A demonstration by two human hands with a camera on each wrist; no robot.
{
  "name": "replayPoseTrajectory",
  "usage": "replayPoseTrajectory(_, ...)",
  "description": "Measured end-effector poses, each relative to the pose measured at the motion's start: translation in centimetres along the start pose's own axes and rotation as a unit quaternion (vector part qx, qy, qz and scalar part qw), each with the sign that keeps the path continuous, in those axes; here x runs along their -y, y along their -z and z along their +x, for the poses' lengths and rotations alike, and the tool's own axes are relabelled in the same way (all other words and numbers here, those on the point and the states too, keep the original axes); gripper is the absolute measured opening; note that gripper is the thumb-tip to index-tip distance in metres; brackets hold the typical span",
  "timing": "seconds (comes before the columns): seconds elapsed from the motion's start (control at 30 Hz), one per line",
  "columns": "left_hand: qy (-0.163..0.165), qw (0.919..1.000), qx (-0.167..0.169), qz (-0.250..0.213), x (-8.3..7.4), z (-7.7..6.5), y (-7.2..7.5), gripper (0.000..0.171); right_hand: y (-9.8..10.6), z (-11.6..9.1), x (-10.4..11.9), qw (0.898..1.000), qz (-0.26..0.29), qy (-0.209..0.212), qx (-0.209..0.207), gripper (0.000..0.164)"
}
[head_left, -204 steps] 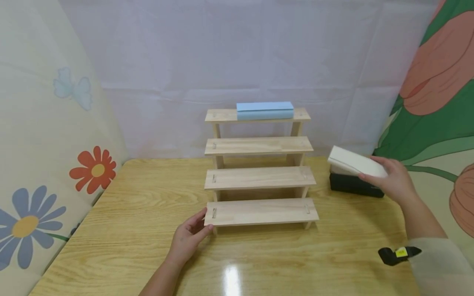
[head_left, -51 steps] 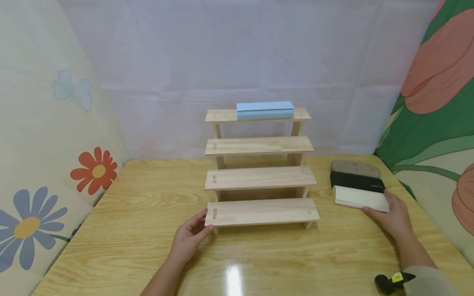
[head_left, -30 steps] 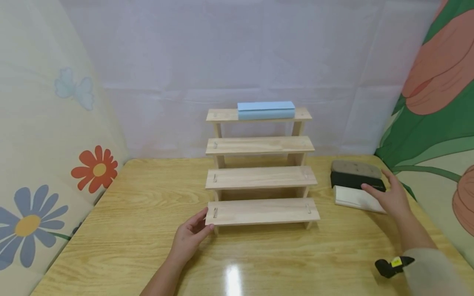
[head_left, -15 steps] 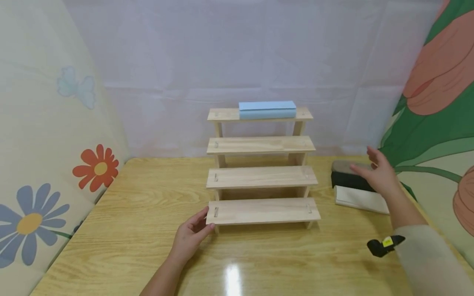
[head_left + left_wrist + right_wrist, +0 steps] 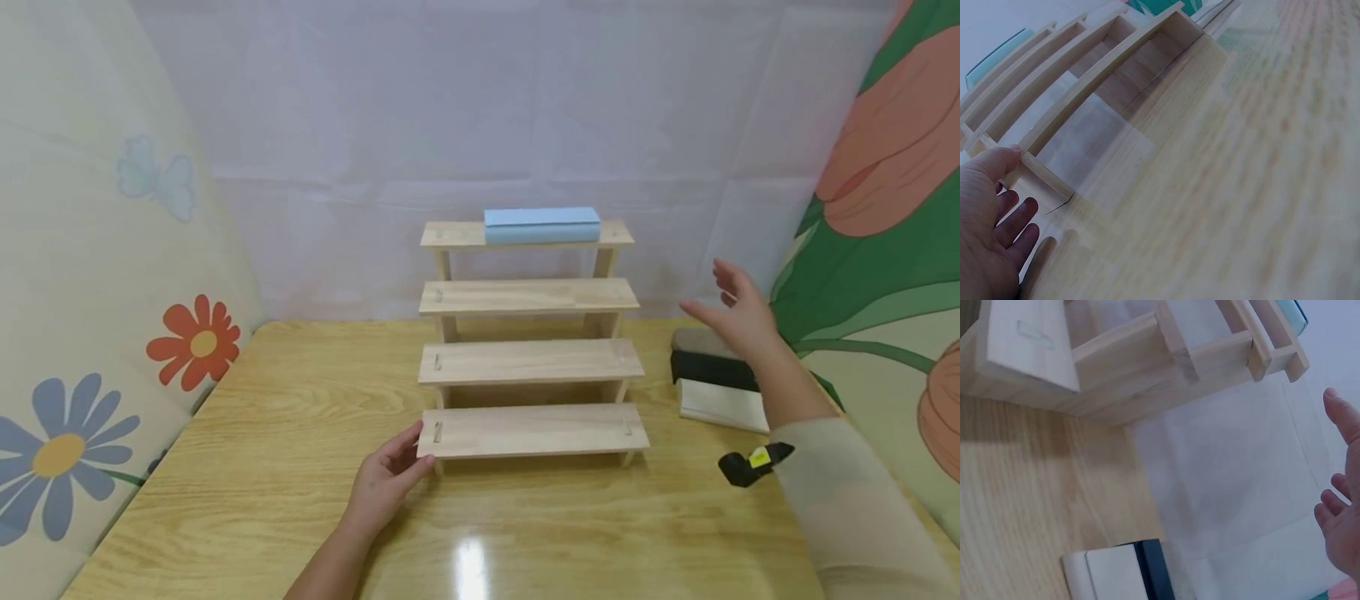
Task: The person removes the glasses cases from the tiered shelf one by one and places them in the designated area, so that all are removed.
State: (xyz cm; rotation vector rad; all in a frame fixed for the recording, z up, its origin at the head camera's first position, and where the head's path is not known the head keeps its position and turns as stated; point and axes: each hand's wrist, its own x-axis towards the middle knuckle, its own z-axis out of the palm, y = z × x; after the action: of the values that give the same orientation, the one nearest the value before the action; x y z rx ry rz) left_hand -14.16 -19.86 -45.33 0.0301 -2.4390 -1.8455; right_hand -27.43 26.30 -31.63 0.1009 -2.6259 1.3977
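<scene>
A four-tier wooden display stand [image 5: 532, 431] stands mid-table in the head view. My left hand [image 5: 380, 481] holds the left end of its lowest shelf, thumb at the front corner; the left wrist view shows the other fingers loosely bent beside it. On the top shelf lies a light-blue oblong case [image 5: 542, 227]. My right hand [image 5: 738, 317] is in the air right of the stand, fingers spread and nothing in them. Below it on the table are a white oblong case [image 5: 720, 406], a black case [image 5: 708, 369] and a grey-brown case [image 5: 701, 340], partly hidden by the right arm.
A pale cloth [image 5: 337, 125] hangs behind the table [image 5: 262, 467]. Flower-printed sheets border both sides, with a red flower [image 5: 193, 342] on the left. A black device with a yellow label [image 5: 753, 461] sits at the right wrist.
Earlier the right hand held the white case above the black one. It set it on the table in front, let go, and rose up and leftward. The left hand stays in place.
</scene>
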Motion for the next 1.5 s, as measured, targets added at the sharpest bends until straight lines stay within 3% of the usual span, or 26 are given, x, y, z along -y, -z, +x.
replayPoseTrajectory(1.07,0.014,0.9999,-0.002,-0.001,0.0,-0.1,0.0,0.055,-3.6,5.6,8.7,0.997,-0.023,0.064,0.024,0.091)
replayPoseTrajectory(1.5,0.01,0.9999,0.0,-0.009,-0.3,-0.2,0.0,0.056,-5.0,7.0,11.5,0.996,-0.049,0.064,0.04,0.088)
